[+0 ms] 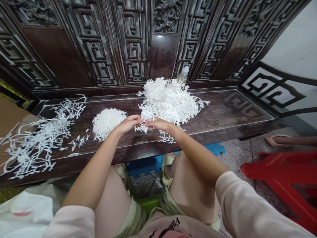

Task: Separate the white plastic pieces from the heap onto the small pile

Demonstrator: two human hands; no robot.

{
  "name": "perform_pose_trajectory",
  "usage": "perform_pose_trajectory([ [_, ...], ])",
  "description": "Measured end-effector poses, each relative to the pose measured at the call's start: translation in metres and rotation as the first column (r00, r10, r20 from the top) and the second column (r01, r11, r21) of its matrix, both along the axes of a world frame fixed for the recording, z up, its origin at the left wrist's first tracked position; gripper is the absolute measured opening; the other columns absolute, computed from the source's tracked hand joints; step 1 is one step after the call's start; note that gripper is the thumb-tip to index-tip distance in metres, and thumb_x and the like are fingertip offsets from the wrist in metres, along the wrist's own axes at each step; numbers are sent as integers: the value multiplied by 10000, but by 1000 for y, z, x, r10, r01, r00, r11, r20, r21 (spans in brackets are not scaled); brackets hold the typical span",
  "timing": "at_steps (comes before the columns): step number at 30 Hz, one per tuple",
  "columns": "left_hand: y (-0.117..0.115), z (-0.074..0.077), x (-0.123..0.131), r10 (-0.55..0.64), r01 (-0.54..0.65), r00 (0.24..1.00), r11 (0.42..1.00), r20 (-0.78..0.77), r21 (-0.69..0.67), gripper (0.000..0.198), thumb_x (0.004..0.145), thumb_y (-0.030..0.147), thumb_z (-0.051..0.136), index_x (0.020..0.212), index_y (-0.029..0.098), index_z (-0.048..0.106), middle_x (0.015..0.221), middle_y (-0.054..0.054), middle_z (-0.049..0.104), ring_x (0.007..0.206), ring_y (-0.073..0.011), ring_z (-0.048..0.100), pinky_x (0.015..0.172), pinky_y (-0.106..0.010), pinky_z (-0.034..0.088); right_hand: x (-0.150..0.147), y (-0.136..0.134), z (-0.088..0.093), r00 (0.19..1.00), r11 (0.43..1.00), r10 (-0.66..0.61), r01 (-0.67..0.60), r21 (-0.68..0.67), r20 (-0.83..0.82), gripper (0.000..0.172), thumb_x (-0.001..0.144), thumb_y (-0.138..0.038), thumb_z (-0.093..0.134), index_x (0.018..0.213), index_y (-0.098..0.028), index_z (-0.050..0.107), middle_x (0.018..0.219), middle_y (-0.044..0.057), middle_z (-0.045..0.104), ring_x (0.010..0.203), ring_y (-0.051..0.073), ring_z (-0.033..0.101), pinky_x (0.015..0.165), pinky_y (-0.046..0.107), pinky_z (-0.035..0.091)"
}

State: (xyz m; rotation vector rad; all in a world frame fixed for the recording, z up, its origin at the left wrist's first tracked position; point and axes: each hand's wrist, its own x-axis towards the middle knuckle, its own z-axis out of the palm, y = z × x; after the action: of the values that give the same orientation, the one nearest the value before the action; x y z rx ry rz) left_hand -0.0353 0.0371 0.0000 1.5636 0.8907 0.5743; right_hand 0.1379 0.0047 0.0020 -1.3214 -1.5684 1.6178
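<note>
My left hand (130, 123) and my right hand (158, 123) meet above the bench, fingers pinched close together. Between them is a white branched plastic piece (141, 128), gripped from both sides; its finer details are too small to make out. Right behind my right hand rises a large heap of white branched pieces (170, 99). A smaller, rounder pile of short white pieces (109, 121) lies beside my left hand. Farther left, long bare white plastic stems (42, 142) spread in a tangle, and several loose bits (80, 141) lie near them.
The dark wooden bench (228, 112) has a carved back (163, 53). A clear bottle with a white cap (183, 74) stands behind the large heap. Cardboard (12, 114) is at the left, a white bag (27, 211) below it. A red stool (284, 172) and another person's foot (277, 140) are at the right.
</note>
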Motion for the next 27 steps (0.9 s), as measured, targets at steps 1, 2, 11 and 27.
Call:
perform_pose_trajectory([
  [1, 1, -1, 0, 8, -7, 1000, 1000, -12, 5, 288, 682, 428, 531, 599, 161, 464, 578, 30, 436, 595, -101, 405, 615, -237, 313, 0, 0, 0, 1000, 1000, -15, 15, 8, 2, 253, 612, -388, 561, 625, -145, 493, 530, -49, 400, 522, 65, 331, 520, 222, 232],
  [2, 1, -2, -1, 21, -21, 1000, 1000, -18, 1, 286, 682, 433, 529, 609, 162, 471, 582, 30, 440, 591, -101, 403, 607, -237, 311, 0, 1, 0, 1000, 999, -29, 29, 16, 10, 253, 617, -391, 552, 615, -148, 484, 536, -47, 401, 526, 67, 334, 521, 222, 236],
  [11, -1, -3, 1, -13, 11, 1000, 996, -21, -93, 300, 634, 453, 554, 651, 154, 547, 648, -5, 538, 657, -128, 470, 632, -252, 346, 0, 1, -3, 996, 998, -57, 54, 36, 73, 254, 610, -408, 537, 611, -158, 491, 561, -45, 402, 550, 75, 325, 537, 226, 254],
  [27, 8, -22, 5, 340, -327, 934, 937, 112, -123, 360, 548, 471, 648, 705, 146, 649, 776, -40, 639, 747, -147, 511, 699, -268, 354, -4, 4, -7, 984, 984, -177, 177, -8, 26, 194, 633, -322, 502, 562, -159, 422, 576, -18, 412, 527, 80, 367, 543, 239, 333],
])
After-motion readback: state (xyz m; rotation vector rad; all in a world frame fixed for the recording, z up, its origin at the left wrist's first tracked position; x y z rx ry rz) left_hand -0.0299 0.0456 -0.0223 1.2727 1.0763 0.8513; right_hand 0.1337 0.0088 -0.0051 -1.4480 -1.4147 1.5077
